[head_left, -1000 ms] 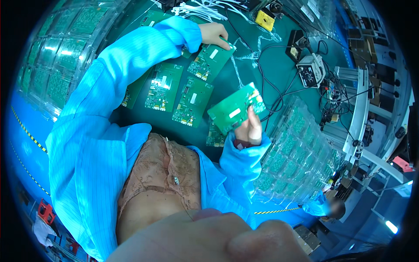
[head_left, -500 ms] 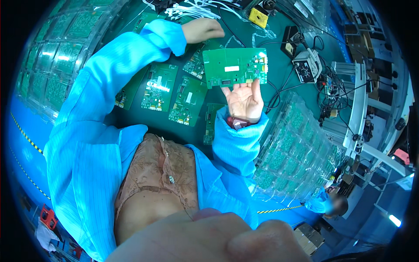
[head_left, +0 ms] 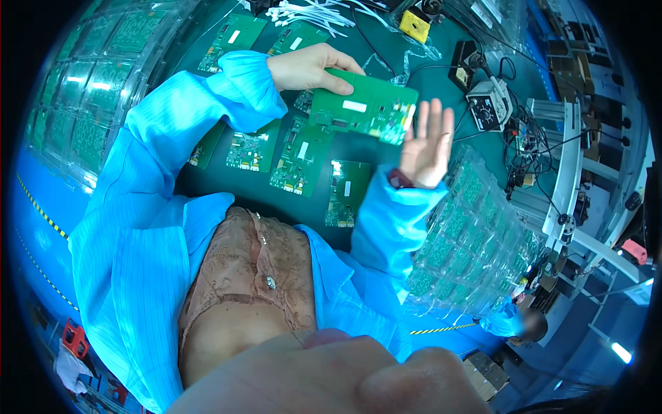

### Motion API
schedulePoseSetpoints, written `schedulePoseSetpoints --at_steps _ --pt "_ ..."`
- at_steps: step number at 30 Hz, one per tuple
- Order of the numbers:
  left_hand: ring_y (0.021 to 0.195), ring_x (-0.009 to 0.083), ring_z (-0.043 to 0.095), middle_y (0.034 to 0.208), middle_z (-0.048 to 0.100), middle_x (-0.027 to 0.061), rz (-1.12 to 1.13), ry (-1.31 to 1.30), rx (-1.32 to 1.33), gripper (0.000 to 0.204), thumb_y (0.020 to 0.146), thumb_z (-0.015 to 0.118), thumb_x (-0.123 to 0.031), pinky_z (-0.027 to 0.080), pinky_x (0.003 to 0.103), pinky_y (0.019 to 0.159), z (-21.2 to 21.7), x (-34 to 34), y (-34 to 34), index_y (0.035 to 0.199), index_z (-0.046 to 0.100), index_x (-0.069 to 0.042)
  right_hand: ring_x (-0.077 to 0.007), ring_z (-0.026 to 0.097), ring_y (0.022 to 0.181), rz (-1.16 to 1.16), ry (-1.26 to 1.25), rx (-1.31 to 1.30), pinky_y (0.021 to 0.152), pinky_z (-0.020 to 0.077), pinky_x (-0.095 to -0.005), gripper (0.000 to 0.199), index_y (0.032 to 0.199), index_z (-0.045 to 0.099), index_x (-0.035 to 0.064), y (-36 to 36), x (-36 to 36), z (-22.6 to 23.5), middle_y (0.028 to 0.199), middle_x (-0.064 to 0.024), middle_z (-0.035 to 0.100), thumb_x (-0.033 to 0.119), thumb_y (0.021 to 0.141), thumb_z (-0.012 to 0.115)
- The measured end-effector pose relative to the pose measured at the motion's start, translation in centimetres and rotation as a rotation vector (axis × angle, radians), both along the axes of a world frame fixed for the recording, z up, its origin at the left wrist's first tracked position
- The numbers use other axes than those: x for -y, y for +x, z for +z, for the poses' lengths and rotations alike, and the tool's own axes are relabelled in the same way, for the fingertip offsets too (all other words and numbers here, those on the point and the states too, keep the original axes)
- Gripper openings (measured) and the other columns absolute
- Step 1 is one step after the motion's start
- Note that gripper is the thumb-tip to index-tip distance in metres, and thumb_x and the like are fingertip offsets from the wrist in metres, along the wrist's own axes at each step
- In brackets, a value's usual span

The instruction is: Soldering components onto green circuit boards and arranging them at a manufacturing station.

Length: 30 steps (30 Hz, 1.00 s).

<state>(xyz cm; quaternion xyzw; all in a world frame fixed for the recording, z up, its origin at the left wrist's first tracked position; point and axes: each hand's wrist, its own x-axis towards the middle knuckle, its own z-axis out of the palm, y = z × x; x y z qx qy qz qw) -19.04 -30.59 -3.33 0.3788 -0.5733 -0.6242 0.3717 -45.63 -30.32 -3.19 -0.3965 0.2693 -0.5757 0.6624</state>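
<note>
A green circuit board (head_left: 369, 103) with a white label is pinched at its upper left corner by my left hand (head_left: 317, 69), thumb on top. It is held tilted above the green table. Beside the board's right end, my right hand (head_left: 429, 145) is open with fingers stretched out; whether a fingertip still touches the edge I cannot tell. Below the held board lie more circuit boards: one (head_left: 300, 155) under its left end, and another (head_left: 347, 193) close to my right sleeve. Part of a further board (head_left: 249, 152) shows past my left sleeve.
White cable ties (head_left: 310, 15) lie at the back, near a yellow sponge (head_left: 414, 26). A soldering station (head_left: 488, 107) with cables stands right. Clear trays of boards are stacked at right (head_left: 469, 228) and left (head_left: 86, 96). A person (head_left: 514, 323) is farther off.
My left hand has come right and taken hold of the board. My right hand has let go of its lower edge and moved right, fingers spread. The board has tilted.
</note>
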Motion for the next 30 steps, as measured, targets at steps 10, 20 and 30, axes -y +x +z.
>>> schedulePoseSetpoints --at_steps 10,20,30 --pt "0.118 0.0300 0.051 0.131 0.052 0.0186 0.095 -0.540 0.531 0.048 0.088 0.062 -0.023 0.044 0.040 0.095 -1.5 -1.0 -0.7 0.130 0.050 -0.004 -0.0133 0.063 0.084 0.421 0.224 -0.682 0.075 0.0493 -0.0259 0.034 0.115 0.057 -0.0032 -4.1 0.1 0.9 0.096 -0.0082 0.066 0.002 0.083 0.066" --pt "0.135 0.0297 0.034 0.141 0.043 0.0137 -0.094 -0.658 1.062 0.043 0.089 0.059 -0.037 0.024 0.052 0.110 -7.1 -2.6 -1.2 0.120 0.057 -0.007 -0.0269 0.068 0.085 -0.033 0.448 -0.189 0.074 0.0588 -0.0383 0.021 0.109 0.057 -0.0028 -4.0 -2.7 -6.6 0.100 -0.0155 0.066 0.012 0.094 0.055" --pt "0.110 0.0309 0.056 0.118 0.059 0.0151 0.069 -0.663 0.734 0.039 0.089 0.061 -0.032 0.042 0.046 0.094 0.4 -6.0 1.6 0.115 0.060 -0.003 -0.0067 0.051 0.058 -0.037 -0.105 -1.244 0.051 0.0410 -0.0222 0.047 0.116 0.059 -0.0047 -5.5 1.0 -3.3 0.081 -0.0022 0.061 0.021 0.080 0.076"
